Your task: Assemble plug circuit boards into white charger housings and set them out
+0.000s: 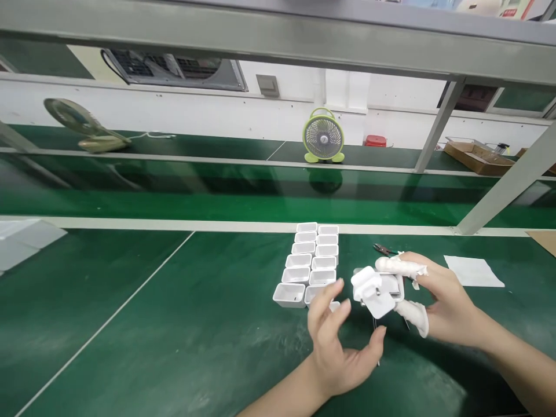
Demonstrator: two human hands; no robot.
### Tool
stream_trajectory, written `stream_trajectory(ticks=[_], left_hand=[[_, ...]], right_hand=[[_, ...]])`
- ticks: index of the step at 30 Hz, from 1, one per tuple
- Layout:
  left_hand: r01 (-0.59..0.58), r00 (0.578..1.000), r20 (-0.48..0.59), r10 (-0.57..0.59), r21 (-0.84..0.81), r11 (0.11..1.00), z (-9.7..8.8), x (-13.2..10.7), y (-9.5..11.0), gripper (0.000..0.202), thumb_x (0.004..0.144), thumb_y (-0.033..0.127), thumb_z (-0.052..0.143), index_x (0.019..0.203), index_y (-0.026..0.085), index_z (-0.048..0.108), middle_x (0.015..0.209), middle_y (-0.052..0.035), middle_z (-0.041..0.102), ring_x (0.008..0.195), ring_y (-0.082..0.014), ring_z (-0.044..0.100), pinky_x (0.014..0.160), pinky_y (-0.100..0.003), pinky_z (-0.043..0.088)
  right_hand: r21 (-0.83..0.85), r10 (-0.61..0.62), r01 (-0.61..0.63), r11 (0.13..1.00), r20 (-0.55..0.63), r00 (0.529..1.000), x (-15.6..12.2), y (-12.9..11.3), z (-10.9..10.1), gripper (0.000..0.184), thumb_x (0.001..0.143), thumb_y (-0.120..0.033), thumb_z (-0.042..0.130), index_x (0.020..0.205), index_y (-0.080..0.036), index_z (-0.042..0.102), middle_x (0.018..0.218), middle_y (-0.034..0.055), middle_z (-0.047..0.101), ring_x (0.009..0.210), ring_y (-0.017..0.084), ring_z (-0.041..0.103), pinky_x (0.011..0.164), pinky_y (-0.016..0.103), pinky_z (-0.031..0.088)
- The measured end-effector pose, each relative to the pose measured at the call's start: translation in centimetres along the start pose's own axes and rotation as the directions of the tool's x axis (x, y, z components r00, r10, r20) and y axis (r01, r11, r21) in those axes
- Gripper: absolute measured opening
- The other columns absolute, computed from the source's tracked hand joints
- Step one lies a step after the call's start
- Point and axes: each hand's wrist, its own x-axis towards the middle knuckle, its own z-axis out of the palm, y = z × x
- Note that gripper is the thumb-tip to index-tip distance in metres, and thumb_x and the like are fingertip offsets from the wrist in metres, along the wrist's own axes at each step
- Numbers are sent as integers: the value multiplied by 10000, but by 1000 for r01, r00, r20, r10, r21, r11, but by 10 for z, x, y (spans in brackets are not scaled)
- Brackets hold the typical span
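White plastic housing (377, 291), boxy, blocky lug on its upper left, metal pins below, held above green bench (174, 324). Right hand (428, 298), cloth-wrapped fingers (397, 265) pinched on housing. Left hand (341, 341) just beneath, fingers loosely curled, open, gripping nothing. Two rows of white shells (310, 260) just beside, at left.

The right hand (438, 301), with white wraps on thumb and forefinger, pinches a white plug part (374, 291) above the green table (174, 324). The left hand (341, 344) is open, palm up, just beside the part without gripping it. Two rows of white shells (309, 263) stand just behind the left hand. Pliers (383, 249) and a paper sheet (473, 271) lie near the right hand. A green fan (324, 136) stands on the far bench.
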Motion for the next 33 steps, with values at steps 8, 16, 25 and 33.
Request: stream_trajectory(ticks=[8, 16, 25, 33], left_hand=[[40, 997, 77, -29, -148, 988, -2, 4, -1, 725, 812, 212, 710, 1428, 178, 330, 1283, -159, 515, 1168, -232, 568, 944, -378, 527], [182, 979, 144, -143, -314, 932, -5, 3, -8, 683, 801, 519, 675, 1341, 170, 446, 1118, -149, 625, 1036, -260, 630, 882, -389, 533], [313, 948, 172, -266, -638, 704, 3, -6, -5, 667, 818, 633, 576, 1284, 167, 473, 1156, -125, 607, 1021, -257, 626, 865, -361, 523], [270, 962, 162, -219, -680, 682, 6, -1, -6, 628, 843, 633, 536, 1278, 183, 492, 1154, -98, 619, 1074, -269, 605, 982, -417, 482]], right_hand=[[-27, -43, 46, 999, 106, 993, -6, -13, -4, 409, 910, -180, 575, 1311, -219, 507, 1011, 103, 661, 953, 227, 645, 794, 328, 563], [-12, -30, 32, 999, 151, 988, -11, -15, -4, 514, 912, -173, 580, 1397, -217, 416, 1011, 97, 633, 963, 224, 630, 814, 330, 561], [-18, 21, -18, 1000, 198, 980, -14, -17, -4, 556, 944, -227, 528, 1453, -231, 303, 1019, 103, 661, 916, 228, 659, 752, 325, 583], [-4, -10, 10, 1000, 154, 988, -24, -15, -3, 365, 879, -98, 531, 1224, -211, 490, 930, 78, 647, 819, 211, 649, 695, 301, 557]])
